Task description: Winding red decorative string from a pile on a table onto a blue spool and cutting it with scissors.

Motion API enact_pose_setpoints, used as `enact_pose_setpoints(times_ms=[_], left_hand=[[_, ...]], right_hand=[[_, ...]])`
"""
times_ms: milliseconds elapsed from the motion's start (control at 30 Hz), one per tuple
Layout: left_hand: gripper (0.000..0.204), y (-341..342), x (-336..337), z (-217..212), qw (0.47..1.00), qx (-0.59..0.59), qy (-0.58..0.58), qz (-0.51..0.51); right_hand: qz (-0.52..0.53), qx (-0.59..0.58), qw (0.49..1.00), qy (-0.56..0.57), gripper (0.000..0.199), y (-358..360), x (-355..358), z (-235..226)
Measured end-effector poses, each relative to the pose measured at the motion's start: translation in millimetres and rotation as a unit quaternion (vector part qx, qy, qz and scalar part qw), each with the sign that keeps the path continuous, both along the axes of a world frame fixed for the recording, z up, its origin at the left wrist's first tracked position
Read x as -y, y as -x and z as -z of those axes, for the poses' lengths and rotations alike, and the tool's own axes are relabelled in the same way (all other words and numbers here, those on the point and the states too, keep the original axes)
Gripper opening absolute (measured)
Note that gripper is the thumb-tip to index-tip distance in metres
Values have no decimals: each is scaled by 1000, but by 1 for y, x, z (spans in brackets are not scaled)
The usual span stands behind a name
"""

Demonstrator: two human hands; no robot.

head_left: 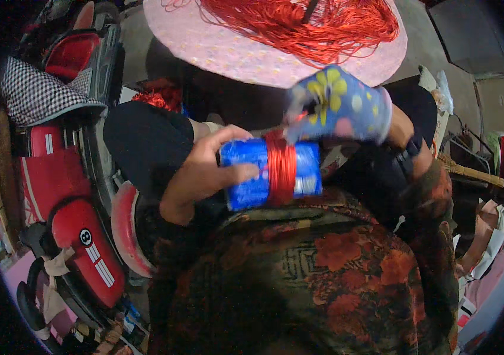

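My bare left hand (204, 168) is closed round the left end of a blue, plastic-wrapped rectangular pack (244, 188), its thumb across the top face. Several turns of shiny red cord (282, 170) are wound round the pack's middle, right of my thumb. Just above the pack's upper right edge is my right hand (341, 109), in a blue glove with yellow flowers and dots. Its fingers are closed and somewhat blurred by motion, with a bit of red cord showing between them. The pack is held above my lap, in front of my flowered top.
Beyond my knees stands a round table with a pink cover (234, 62), bearing a large loose heap of red cord (335, 32). To my left are a red-and-black vehicle seat (89, 251) and a checked cloth (48, 94). A straw broom (471, 171) and clutter lie to the right.
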State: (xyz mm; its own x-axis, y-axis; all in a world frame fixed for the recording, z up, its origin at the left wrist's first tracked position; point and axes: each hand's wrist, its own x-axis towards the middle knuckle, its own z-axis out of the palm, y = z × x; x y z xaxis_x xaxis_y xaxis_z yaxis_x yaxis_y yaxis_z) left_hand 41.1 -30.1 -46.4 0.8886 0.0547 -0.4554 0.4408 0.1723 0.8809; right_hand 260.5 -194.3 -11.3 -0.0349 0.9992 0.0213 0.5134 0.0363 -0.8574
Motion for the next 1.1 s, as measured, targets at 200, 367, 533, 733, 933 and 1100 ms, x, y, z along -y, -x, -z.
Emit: enact_pose_setpoints(times_ms=[200,367,533,733,933,1100], left_hand=[[52,16,1,-22,965,132,188,-126],[54,5,-5,-21,919,178,147,-320],[48,4,0,-4,994,34,-45,-95],[46,3,-5,4,996,16,81,-26],[53,-3,-3,-6,994,-17,91,53],[57,24,1,24,933,35,355,42]], right_hand=[[84,-193,973,90,21,-5,16,49],[-53,-10,999,-1,20,41,37,42],[-1,22,999,39,25,21,14,-16],[-1,-56,998,11,34,10,1,5],[54,-94,989,101,20,15,-5,4],[86,-159,979,97,35,12,-2,49]])
